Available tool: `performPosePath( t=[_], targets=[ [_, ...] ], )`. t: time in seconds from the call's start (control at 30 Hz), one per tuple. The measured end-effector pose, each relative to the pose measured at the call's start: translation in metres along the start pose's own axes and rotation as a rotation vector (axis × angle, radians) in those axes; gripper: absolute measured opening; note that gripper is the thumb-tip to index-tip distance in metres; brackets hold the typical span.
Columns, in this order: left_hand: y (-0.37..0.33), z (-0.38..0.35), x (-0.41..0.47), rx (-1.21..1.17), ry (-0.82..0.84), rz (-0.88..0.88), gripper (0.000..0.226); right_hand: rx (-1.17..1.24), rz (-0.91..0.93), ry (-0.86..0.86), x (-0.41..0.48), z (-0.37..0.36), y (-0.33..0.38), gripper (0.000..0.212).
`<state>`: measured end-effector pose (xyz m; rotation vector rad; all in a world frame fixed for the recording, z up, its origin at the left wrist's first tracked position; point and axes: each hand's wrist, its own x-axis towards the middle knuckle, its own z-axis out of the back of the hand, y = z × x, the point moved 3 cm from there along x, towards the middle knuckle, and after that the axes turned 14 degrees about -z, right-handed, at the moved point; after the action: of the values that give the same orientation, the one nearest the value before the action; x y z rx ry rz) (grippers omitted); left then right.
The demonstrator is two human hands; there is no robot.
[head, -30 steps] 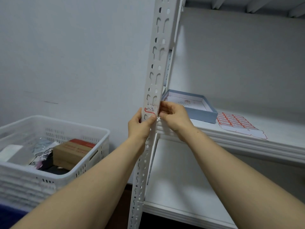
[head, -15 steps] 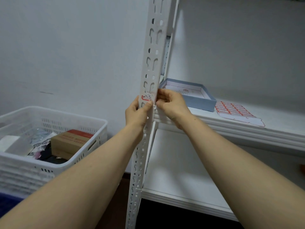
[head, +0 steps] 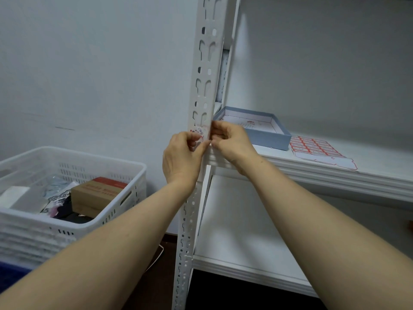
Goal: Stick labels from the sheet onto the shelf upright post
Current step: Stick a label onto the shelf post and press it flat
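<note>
Pressing one red-bordered label (head: 199,133) onto the front face of the shelf upright post (head: 209,63), just above the junction with the middle shelf (head: 335,175). Left hand (head: 181,159): wrapped round the left edge of the post from outside, thumb laid on the lower part of the label. Right hand (head: 232,144): fingers curled, pinching the right edge of the label against the corner of the post; exact fingertip contact hidden behind the knuckles. Label lying against the metal across most of its width, partly covered by both hands; full adhesion not verifiable from this view. Label sheet (head: 321,151) lying flat on the middle shelf, well apart from both hands, just beside a shallow blue box (head: 268,137); rows of red-bordered labels remaining on it, with a blank area along the near edge. Progress, as a judgement: early stage. Only this one label visible on the post; slotted face above it bare. Remaining steps: smooth down the current label, release it, reach for the sheet, peel the next label, place it on the post, repeat as required. White basket (head: 67,157) of assorted items standing to the left, outside the work area.
</note>
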<state>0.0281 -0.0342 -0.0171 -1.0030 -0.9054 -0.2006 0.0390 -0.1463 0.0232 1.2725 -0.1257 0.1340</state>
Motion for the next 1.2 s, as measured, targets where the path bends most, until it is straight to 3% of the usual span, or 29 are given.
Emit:
performPosePath(
  t=[0.17, 0.63, 1.2],
  targets=[
    [0.001, 0.003, 0.008, 0.018, 0.003, 0.045, 0.02, -0.019, 0.011, -0.016, 0.003, 0.0, -0.002, 0.048],
    [-0.016, 0.009, 0.009, 0.181, 0.018, -0.049, 0.013, -0.017, -0.001, -0.026, 0.002, 0.0, -0.002, 0.043],
    [-0.006, 0.008, 0.008, 0.056, -0.024, 0.016, 0.007, -0.045, 0.002, -0.048, 0.007, 0.001, -0.004, 0.048]
  ],
)
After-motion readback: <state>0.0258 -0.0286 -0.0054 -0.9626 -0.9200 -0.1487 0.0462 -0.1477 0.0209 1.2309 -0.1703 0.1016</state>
